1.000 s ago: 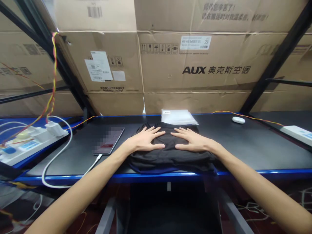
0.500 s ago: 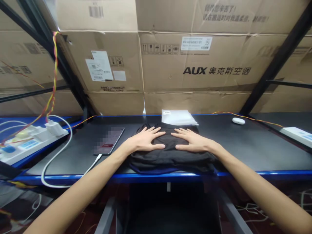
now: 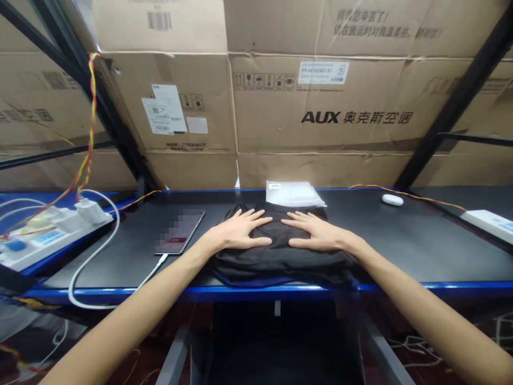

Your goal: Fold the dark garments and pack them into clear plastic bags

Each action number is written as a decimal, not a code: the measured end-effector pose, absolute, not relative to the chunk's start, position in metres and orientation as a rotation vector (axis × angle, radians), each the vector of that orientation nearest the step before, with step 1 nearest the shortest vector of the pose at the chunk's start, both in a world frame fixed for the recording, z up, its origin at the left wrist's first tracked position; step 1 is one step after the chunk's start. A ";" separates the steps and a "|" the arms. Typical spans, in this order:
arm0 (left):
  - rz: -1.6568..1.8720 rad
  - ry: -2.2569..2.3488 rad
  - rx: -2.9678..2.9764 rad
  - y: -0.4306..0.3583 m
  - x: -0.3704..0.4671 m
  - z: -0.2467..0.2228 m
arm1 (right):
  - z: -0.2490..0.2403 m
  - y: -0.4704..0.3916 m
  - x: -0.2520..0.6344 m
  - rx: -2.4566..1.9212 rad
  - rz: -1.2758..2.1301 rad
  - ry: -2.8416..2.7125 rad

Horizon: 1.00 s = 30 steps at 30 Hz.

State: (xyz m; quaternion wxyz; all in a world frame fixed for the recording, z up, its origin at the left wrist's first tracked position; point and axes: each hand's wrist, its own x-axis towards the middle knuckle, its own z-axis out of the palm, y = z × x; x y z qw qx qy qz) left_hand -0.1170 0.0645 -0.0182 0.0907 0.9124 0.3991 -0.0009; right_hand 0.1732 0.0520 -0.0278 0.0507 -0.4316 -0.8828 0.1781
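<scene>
Nothing had visibly shifted over the last second: the left hand (image 3: pixel 242 230) and right hand (image 3: pixel 318 233) lay flat with fingers spread on the bunched black cloth (image 3: pixel 280 267), gripping nothing, which suggested a pause in the handling. The cloth rested at the front edge of the bench (image 3: pixel 401 246), between a smartphone (image 3: pixel 185 235) and a white earbud case (image 3: pixel 392 199), before translucent plastic packets (image 3: pixel 294 193)

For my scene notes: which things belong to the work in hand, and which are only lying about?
Likely in use:
left hand
right hand
dark cloth, under both

Apparently lying about:
phone
pale packet
small white case
left-side power strip
</scene>
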 end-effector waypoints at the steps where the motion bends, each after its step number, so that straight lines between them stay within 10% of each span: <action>1: -0.004 1.188 2.712 0.064 -0.117 -0.018 | -0.028 0.052 0.173 -1.315 0.541 -2.691; 30: 0.004 1.178 2.720 0.066 -0.117 -0.020 | -0.028 0.052 0.173 -1.312 0.535 -2.677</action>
